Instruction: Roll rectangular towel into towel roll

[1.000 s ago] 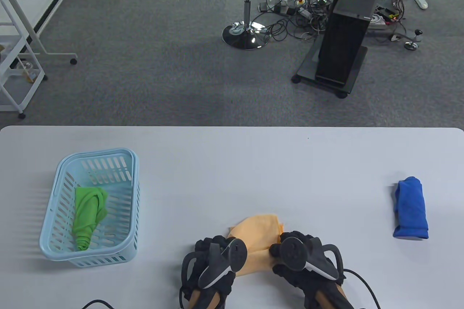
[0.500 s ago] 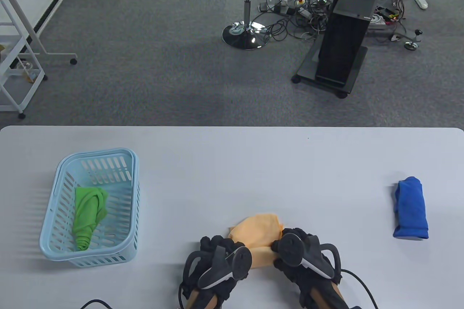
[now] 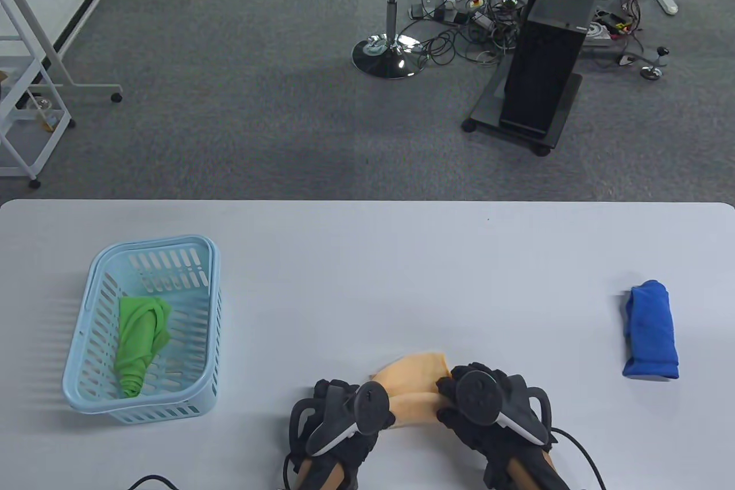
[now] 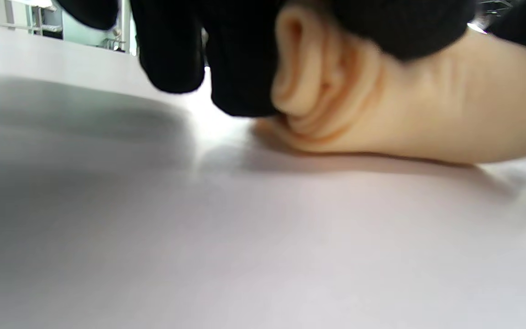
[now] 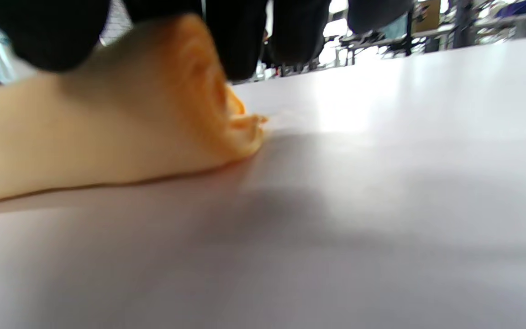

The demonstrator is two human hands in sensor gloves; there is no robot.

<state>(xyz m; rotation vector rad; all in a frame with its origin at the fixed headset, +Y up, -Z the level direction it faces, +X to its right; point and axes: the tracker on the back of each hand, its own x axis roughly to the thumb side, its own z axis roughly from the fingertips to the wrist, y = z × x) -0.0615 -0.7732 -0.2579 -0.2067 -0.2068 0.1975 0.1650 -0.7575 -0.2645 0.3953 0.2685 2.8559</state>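
Observation:
An orange towel (image 3: 414, 384) lies on the white table (image 3: 367, 260) near the front edge, its near part rolled up and a flat tail lying beyond the roll. My left hand (image 3: 344, 406) presses on the roll's left end and my right hand (image 3: 476, 395) on its right end. In the left wrist view the black gloved fingers (image 4: 244, 68) rest on top of the roll's coiled end (image 4: 318, 100). In the right wrist view the fingers (image 5: 244, 41) lie over the roll (image 5: 107, 137).
A light blue basket (image 3: 92, 306) at the left holds a rolled green towel (image 3: 140, 343). A rolled blue towel (image 3: 652, 329) lies at the right. A chair and a black stand are on the floor beyond the table.
Both hands have rolled the towel further. The roll is thicker, the flat tail beyond it is shorter, and the towel's far edge has drawn nearer to me and right.

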